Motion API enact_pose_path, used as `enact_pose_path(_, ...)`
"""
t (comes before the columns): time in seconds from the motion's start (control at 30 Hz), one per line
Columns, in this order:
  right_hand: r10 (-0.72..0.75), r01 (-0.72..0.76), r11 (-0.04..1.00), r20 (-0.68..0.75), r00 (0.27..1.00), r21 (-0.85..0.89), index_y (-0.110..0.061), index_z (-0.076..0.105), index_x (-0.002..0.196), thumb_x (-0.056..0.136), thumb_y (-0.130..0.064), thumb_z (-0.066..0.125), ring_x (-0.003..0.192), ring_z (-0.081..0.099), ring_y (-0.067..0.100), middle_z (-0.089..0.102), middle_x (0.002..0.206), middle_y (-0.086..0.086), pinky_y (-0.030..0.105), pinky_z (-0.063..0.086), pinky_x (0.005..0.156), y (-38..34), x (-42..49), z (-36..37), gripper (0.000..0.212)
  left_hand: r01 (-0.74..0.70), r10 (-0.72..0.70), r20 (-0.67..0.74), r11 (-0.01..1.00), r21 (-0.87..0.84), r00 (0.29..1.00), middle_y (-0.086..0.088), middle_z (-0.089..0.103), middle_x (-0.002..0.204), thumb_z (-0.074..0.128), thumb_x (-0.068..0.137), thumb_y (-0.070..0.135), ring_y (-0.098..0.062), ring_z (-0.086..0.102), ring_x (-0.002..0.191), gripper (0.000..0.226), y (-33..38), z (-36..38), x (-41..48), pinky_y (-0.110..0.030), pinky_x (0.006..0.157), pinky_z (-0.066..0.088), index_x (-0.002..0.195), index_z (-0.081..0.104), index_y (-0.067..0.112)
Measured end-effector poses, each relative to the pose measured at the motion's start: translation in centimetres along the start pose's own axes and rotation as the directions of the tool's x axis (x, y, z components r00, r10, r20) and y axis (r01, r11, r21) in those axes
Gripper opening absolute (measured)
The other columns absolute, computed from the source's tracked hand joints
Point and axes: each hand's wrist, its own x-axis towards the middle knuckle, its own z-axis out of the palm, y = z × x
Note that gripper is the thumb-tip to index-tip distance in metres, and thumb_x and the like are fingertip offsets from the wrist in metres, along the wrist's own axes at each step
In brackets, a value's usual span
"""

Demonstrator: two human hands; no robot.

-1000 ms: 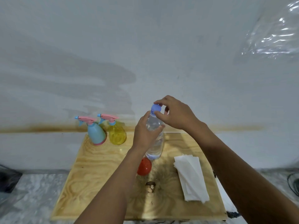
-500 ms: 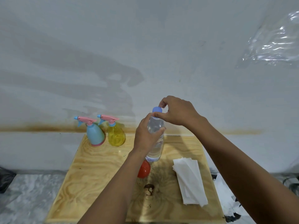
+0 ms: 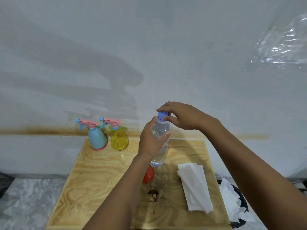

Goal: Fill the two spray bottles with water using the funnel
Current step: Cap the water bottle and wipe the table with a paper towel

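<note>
A clear water bottle [image 3: 159, 153] stands upright over the middle of the wooden table [image 3: 99, 176]. My left hand [image 3: 150, 140] is wrapped around its upper body. My right hand [image 3: 182, 117] pinches its blue cap [image 3: 162, 115] from above. A blue spray bottle [image 3: 96, 136] and a yellow spray bottle [image 3: 118, 138], both with pink trigger heads on, stand side by side at the table's back left. A red funnel [image 3: 148, 175] lies on the table just behind my left forearm, partly hidden by it.
A stack of white paper towels [image 3: 194, 185] lies on the right half of the table. A dark bin with crumpled white paper [image 3: 232, 198] sits off the table's right edge. The white wall is directly behind the table. A dark knot [image 3: 152, 194] marks the wood.
The right hand's fingers have shifted around the blue cap, turning on it. The left hand keeps its hold on the bottle. The view has shifted slightly.
</note>
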Motion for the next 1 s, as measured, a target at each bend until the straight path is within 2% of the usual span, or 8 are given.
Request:
enact_pose_path(0.17, -0.003, 0.011, 0.996, -0.077, 0.997, 0.093, -0.031, 0.051, 0.138, 0.101, -0.029, 0.049, 0.107, 0.053, 0.006, 0.054, 0.131, -0.013, 0.039, 0.049, 0.093, 0.3, 0.0, -0.8, 0.037, 0.005, -0.005, -0.002, 1.000, -0.005, 1.000, 0.011, 0.058, 0.134, 0.081, 0.077, 0.042, -0.006, 0.054, 0.121, 0.079, 0.2, -0.1, 0.0, -0.025, 0.100, 0.047, 0.145, 0.046, 0.026)
enact_pose_path(0.47, 0.010, -0.010, 0.997, 0.001, 1.000, -0.077, -0.036, 0.053, 0.134, 0.099, -0.037, 0.051, 0.100, 0.052, -0.001, 0.053, 0.131, -0.020, 0.025, 0.040, 0.079, -0.8, 0.0, -0.7, 0.035, 0.019, -0.019, -0.012, 1.000, 0.000, 1.000, 0.007, 0.057, 0.134, 0.081, 0.076, 0.043, -0.008, 0.053, 0.124, 0.078, 0.2, -0.1, -0.1, -0.026, 0.101, 0.046, 0.144, 0.046, 0.026)
enact_pose_path(0.57, 0.111, -0.115, 0.991, -0.054, 0.992, -0.069, -0.034, 0.059, 0.122, 0.092, -0.050, 0.057, 0.098, 0.058, 0.005, 0.059, 0.119, -0.019, 0.026, 0.041, 0.076, -0.9, 0.3, -0.4, 0.034, 0.024, -0.024, -0.008, 1.000, -0.012, 1.000, 0.010, 0.057, 0.134, 0.081, 0.076, 0.042, -0.006, 0.052, 0.123, 0.077, 0.5, -0.2, -0.3, -0.024, 0.100, 0.046, 0.144, 0.047, 0.027)
enact_pose_path(0.67, 0.225, -0.237, 0.967, -0.119, 0.967, -0.093, -0.029, 0.061, 0.106, 0.081, -0.067, 0.059, 0.092, 0.061, 0.012, 0.064, 0.103, -0.014, 0.029, 0.044, 0.072, -1.2, 0.8, -0.1, 0.046, -0.002, 0.002, 0.003, 1.000, 0.002, 1.000, 0.012, 0.059, 0.130, 0.080, 0.078, 0.038, -0.004, 0.053, 0.120, 0.061, 0.8, -0.2, -0.4, -0.019, 0.094, 0.045, 0.133, 0.053, 0.034)
enact_pose_path(0.73, 0.223, -0.233, 0.967, -0.110, 0.969, -0.098, -0.030, 0.059, 0.111, 0.078, -0.072, 0.060, 0.099, 0.060, 0.010, 0.063, 0.112, -0.016, 0.029, 0.042, 0.076, -1.0, 0.9, -0.1, 0.053, 0.001, -0.001, 0.006, 1.000, -0.004, 1.000, 0.012, 0.059, 0.132, 0.080, 0.078, 0.039, -0.006, 0.053, 0.123, 0.063, 0.8, -0.2, -0.4, -0.021, 0.096, 0.045, 0.134, 0.052, 0.035)
enact_pose_path(0.8, 0.165, -0.165, 0.986, -0.018, 0.986, -0.013, -0.036, 0.052, 0.129, 0.079, -0.067, 0.063, 0.111, 0.054, 0.003, 0.053, 0.129, -0.022, 0.027, 0.040, 0.086, -0.6, 0.6, -0.5, 0.059, 0.031, -0.030, 0.007, 0.999, -0.027, 1.000, 0.010, 0.054, 0.141, 0.080, 0.078, 0.040, -0.008, 0.050, 0.129, 0.077, 0.8, -0.4, -0.4, -0.025, 0.102, 0.043, 0.146, 0.044, 0.030)
enact_pose_path(0.87, 0.089, -0.095, 0.990, 0.059, 0.994, 0.100, -0.040, 0.049, 0.134, 0.085, -0.054, 0.065, 0.113, 0.051, -0.002, 0.050, 0.133, -0.025, 0.025, 0.041, 0.090, -0.3, 0.2, -0.9, 0.054, 0.038, -0.038, 0.009, 0.999, -0.029, 0.999, 0.008, 0.053, 0.142, 0.081, 0.078, 0.040, -0.009, 0.049, 0.130, 0.082, 0.8, -0.4, -0.4, -0.022, 0.101, 0.041, 0.149, 0.041, 0.026)
enact_pose_path(1.0, 0.108, -0.102, 0.985, -0.038, 0.993, 0.137, -0.033, 0.062, 0.120, 0.089, -0.046, 0.064, 0.089, 0.053, -0.002, 0.056, 0.105, -0.022, 0.023, 0.038, 0.077, 0.1, 0.3, -0.2, 0.034, 0.047, -0.046, 0.012, 0.998, -0.048, 0.999, 0.013, 0.054, 0.135, 0.082, 0.079, 0.037, -0.001, 0.049, 0.119, 0.080, 0.9, -0.3, -0.6, -0.013, 0.091, 0.038, 0.148, 0.043, 0.028)
